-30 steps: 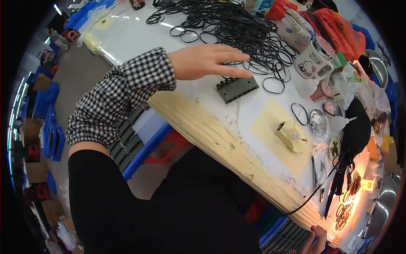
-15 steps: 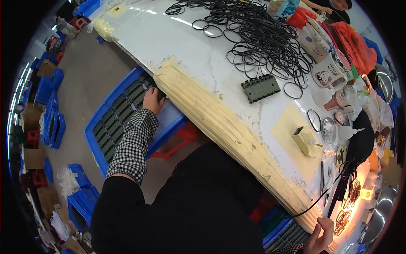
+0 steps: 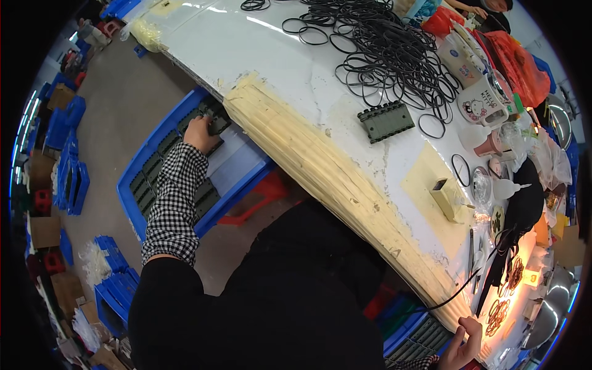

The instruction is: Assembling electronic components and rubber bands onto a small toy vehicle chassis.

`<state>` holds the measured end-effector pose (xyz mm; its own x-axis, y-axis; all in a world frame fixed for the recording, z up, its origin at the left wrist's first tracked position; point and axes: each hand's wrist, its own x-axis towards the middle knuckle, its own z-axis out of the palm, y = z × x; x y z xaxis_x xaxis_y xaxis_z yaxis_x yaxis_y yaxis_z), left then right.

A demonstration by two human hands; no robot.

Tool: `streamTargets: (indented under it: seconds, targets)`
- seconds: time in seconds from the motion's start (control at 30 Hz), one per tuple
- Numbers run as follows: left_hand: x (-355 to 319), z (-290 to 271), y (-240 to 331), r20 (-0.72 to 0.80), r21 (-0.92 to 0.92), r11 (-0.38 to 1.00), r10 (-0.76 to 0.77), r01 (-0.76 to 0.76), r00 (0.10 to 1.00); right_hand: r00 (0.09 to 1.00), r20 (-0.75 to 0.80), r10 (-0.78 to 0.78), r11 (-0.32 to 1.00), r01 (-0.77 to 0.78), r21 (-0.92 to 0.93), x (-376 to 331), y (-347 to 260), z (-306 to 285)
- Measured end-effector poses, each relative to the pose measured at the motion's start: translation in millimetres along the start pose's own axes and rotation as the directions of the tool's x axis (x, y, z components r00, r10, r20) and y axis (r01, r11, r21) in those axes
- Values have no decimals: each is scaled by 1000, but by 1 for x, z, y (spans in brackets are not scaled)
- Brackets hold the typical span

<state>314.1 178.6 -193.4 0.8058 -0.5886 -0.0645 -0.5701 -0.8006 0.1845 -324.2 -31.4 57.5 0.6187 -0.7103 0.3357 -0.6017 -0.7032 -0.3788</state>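
Observation:
My left hand (image 3: 200,135) reaches into a blue tray (image 3: 137,161) left of the table. Its fingers are closed about a dark green, ridged rectangular part (image 3: 218,125), though they hide some of it. Rows of similar parts (image 3: 143,185) lie in the tray, and its pale bottom shows beside the hand. My right hand (image 3: 464,346) is at the table's near edge at lower right, fingers loosely bent and apart, with nothing visible in it. One dark green part (image 3: 386,122) with notched edges lies alone on the white table.
A heap of black rubber rings (image 3: 388,49) covers the table's far side. Yellowish padding (image 3: 320,166) runs along the near edge. At right are a pale yellow box (image 3: 449,200), a white mug (image 3: 482,102), bags and a bright lamp-lit patch. A red stool (image 3: 262,194) stands under the tray.
My left hand has shifted left and slightly farther away within the tray, and more of the bare tray bottom shows. My right hand stays nearly in place. The whole view has shifted slightly.

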Motion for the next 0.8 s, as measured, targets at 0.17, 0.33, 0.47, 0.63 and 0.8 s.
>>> streamTargets:
  seconds: [0.17,0.33,0.47,0.63,0.8]
  targets:
    - [-16,18,-54,172,20,993,-120,118,978,999,31,-7,1000,6,27,6,-3,7]
    - [-27,26,-53,153,-32,997,-67,73,986,998,46,39,999,-41,33,3,-7,6]
    - [-31,25,-44,131,4,998,-66,66,989,998,53,43,999,-45,31,3,-11,5]
    - [-25,27,-46,258,19,994,-108,107,960,997,79,20,999,-22,27,8,-15,6]
    - [-20,20,-36,338,21,996,-92,90,937,996,80,43,999,-44,19,4,-12,7]
